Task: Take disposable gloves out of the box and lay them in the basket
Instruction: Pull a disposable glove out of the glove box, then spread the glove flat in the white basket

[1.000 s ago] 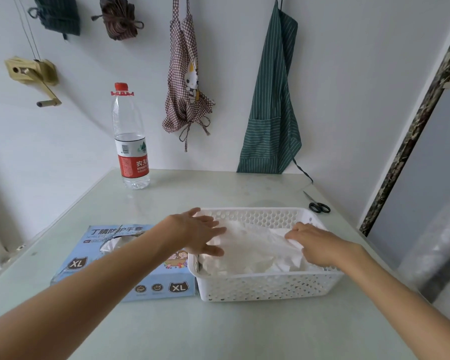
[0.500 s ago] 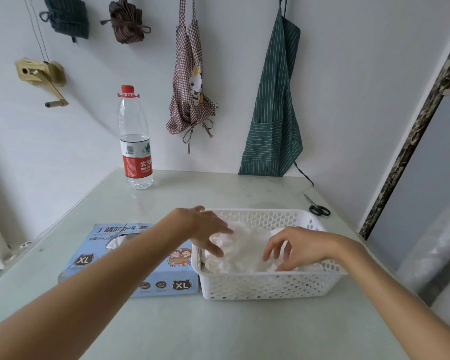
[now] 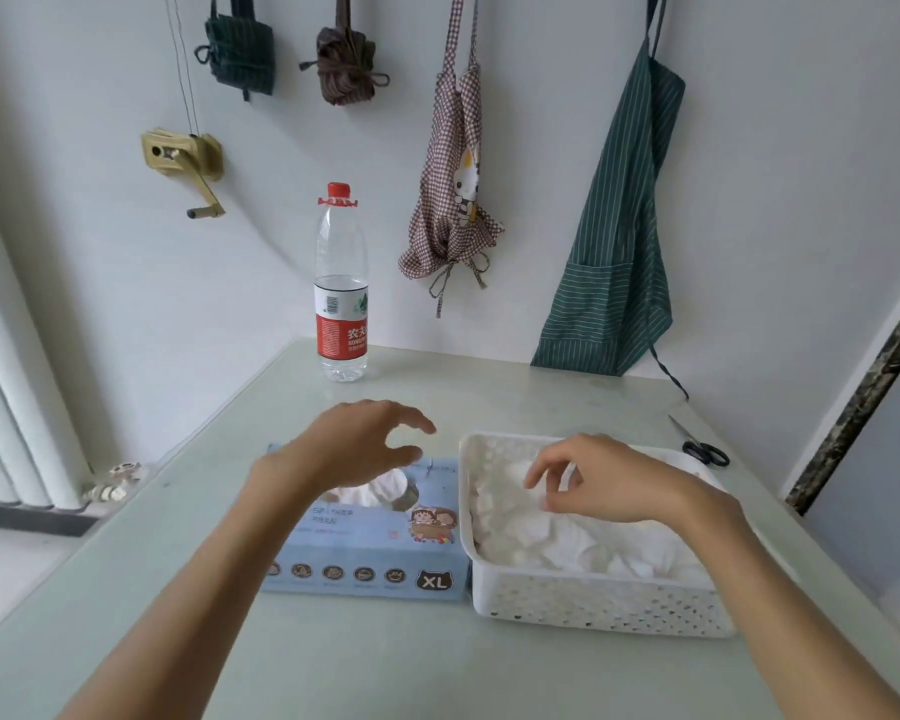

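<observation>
Two bare hands hover with loose fingers, holding nothing; left hand [image 3: 357, 449] above the pale blue cardboard glove box [image 3: 370, 545]; right hand [image 3: 601, 480] over crumpled white disposable gloves [image 3: 552, 537] in the white perforated plastic basket [image 3: 593, 605], touching the box on the table [image 3: 385, 662].

The glove box [image 3: 365, 543] is pale blue with a black "XL" badge and a small cartoon picture, and white gloves [image 3: 372, 491] show in its opening. The basket [image 3: 588, 605] is white, dotted with small holes, and holds white gloves [image 3: 567, 537]. The water bottle [image 3: 341, 288] is clear with a red cap and a red and white label. One apron [image 3: 614, 241] is dark green with thin pale stripes; the other apron [image 3: 450, 189] is brown-and-white check. The scissors [image 3: 703, 452] have black handles. The table [image 3: 437, 667] is pale grey-green.
</observation>
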